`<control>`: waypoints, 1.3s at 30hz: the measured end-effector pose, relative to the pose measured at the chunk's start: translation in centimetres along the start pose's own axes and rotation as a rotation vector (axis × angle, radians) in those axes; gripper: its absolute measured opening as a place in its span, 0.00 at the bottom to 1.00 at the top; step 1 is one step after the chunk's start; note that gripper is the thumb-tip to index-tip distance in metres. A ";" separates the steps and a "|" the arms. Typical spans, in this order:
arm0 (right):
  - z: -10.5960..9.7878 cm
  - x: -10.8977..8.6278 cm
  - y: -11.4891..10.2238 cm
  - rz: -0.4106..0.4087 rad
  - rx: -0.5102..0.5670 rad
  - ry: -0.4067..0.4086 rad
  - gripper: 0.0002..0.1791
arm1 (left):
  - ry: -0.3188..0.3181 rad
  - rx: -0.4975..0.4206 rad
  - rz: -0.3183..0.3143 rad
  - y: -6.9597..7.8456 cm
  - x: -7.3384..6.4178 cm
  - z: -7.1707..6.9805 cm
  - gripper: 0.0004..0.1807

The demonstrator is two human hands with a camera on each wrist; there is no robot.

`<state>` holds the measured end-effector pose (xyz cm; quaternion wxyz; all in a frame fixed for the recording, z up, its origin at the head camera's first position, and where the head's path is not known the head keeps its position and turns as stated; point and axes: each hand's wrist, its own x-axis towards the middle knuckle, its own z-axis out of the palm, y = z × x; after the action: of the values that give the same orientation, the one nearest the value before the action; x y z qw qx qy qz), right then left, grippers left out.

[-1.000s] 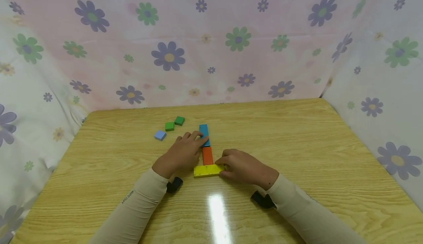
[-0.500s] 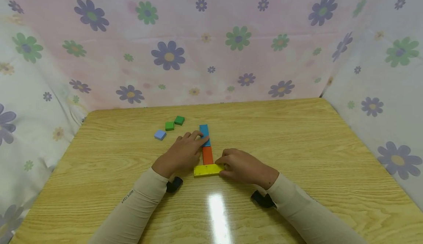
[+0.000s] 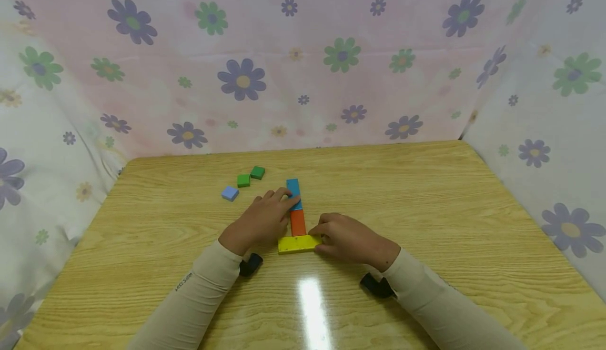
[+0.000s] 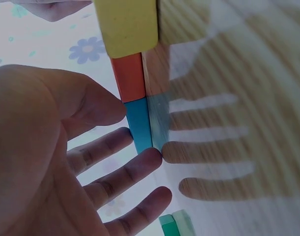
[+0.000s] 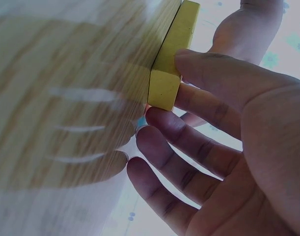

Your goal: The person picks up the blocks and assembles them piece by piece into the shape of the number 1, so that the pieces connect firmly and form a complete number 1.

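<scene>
A blue block (image 3: 293, 187), an orange-red block (image 3: 298, 223) and a yellow block (image 3: 296, 244) lie end to end on the table, the yellow one crosswise at the near end. My left hand (image 3: 262, 217) holds the blue block, one finger reaching across its top. In the left wrist view the thumb (image 4: 103, 108) lies close to the blue-red joint and other fingertips are by the blue block's far part. With my right hand (image 3: 347, 238) I pinch the right end of the yellow block, thumb (image 5: 199, 66) on its near side, index finger behind it.
To the left of the row lie a light blue square block (image 3: 230, 193), a light green block (image 3: 243, 180) and a darker green block (image 3: 258, 172). Flowered cloth (image 3: 303, 66) stands behind the wooden table (image 3: 402, 192) and along both sides.
</scene>
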<state>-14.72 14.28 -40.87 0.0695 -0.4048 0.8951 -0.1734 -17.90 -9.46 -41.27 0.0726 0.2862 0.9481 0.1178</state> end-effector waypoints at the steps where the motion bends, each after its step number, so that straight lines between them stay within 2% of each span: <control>1: 0.0 0.0 0.0 0.001 0.002 0.000 0.16 | 0.001 0.000 0.000 0.0 0.0 0.0 0.28; 26: 0.1 0.0 -0.1 0.001 -0.007 0.000 0.16 | 0.043 -0.051 -0.005 0.1 0.0 -0.3 0.26; 39: 0.2 -0.1 0.0 0.007 -0.021 0.000 0.16 | 0.066 -0.077 -0.032 -0.8 0.1 -0.3 0.26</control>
<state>-14.61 14.26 -41.08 0.0659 -0.4023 0.8983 -0.1640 -18.43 -10.08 -41.18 0.0540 0.2638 0.9493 0.1624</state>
